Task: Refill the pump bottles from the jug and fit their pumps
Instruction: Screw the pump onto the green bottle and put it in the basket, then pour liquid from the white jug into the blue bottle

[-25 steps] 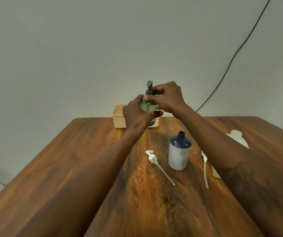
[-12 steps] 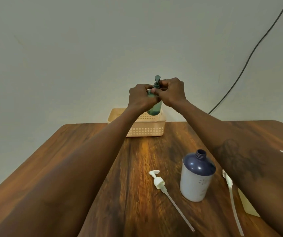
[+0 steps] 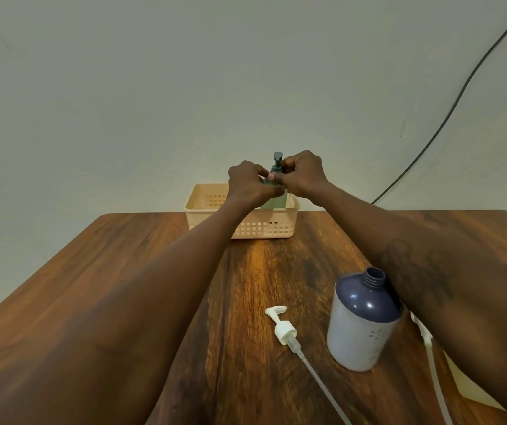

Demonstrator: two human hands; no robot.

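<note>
While both my hands close on the green bottle [image 3: 275,202] at the counter's [image 3: 123,286] far edge, my left hand [image 3: 246,184] grips its shoulder and my right hand [image 3: 303,177] pinches the collar of its dark pump [image 3: 277,162] with curled fingers. The bottle's lower half sits inside the rim of the basket [image 3: 264,230]; whether it rests on the basket floor I cannot tell.

The bottle is smooth, translucent plastic, stiff-walled and round. I judge it bottom-heavy if filled and slick wherever soap has run. It is best held round the body, never by the pump head, which would sink under a squeeze.

Nearer me stands the blue bottle [image 3: 362,320], its threaded neck open, with a glossy dark dome over a pale matte wall. If empty it should be light and easy to tip, so a low grip round the wall suits pouring.

Just beside it lies a white pump [image 3: 283,328], its thin clear tube probably bendy. The hard collar is the place to take it. A second pump [image 3: 427,338] shows partly behind my right forearm. The basket is cream plastic lattice, the counter polished brown wood.
</note>
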